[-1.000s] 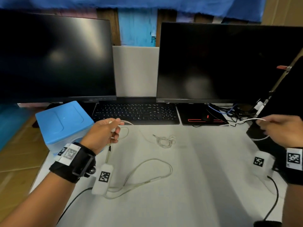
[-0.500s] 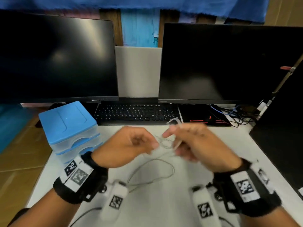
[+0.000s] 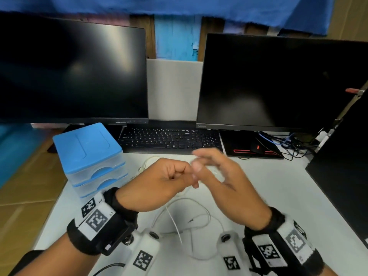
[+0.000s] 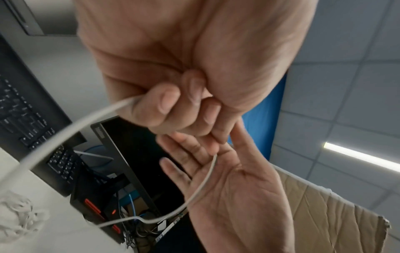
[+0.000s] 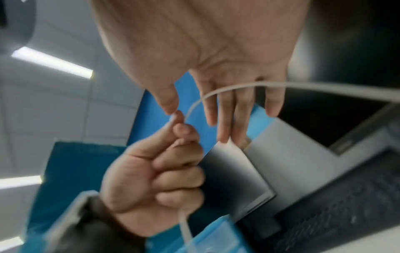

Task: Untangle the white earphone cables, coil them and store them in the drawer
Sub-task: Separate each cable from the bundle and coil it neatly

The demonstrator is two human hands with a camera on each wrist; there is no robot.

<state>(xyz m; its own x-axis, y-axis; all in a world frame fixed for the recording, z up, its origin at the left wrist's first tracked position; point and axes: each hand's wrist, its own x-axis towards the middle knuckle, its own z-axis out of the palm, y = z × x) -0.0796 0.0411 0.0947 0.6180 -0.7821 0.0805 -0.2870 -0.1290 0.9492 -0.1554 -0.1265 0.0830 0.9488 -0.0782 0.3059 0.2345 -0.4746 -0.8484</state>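
A white earphone cable (image 3: 188, 215) lies in loose loops on the white desk (image 3: 278, 196), below my two hands. My left hand (image 3: 184, 174) is a fist that grips the cable (image 4: 71, 125) above the desk's middle. My right hand (image 3: 199, 163) is right beside it, blurred, with straight fingers. The cable (image 4: 203, 181) runs loosely across its open palm (image 4: 233, 184). The right thumb tip (image 5: 171, 107) touches the left hand's fingertips (image 5: 180, 129). A tangled white bundle (image 4: 17, 214) lies on the desk near the keyboard. The blue drawer unit (image 3: 87, 156) stands at the left, its drawers closed.
Two dark monitors (image 3: 75, 72) stand behind a black keyboard (image 3: 171, 139). A black pad with a mouse (image 3: 252, 149) and a nest of blue and black wires (image 3: 288, 140) sit at the back right. A dark panel (image 3: 342, 176) borders the desk's right side.
My right hand has come in from the far right to meet the left at the desk's middle. Its fingers, curled half a second ago, are now spread straight.
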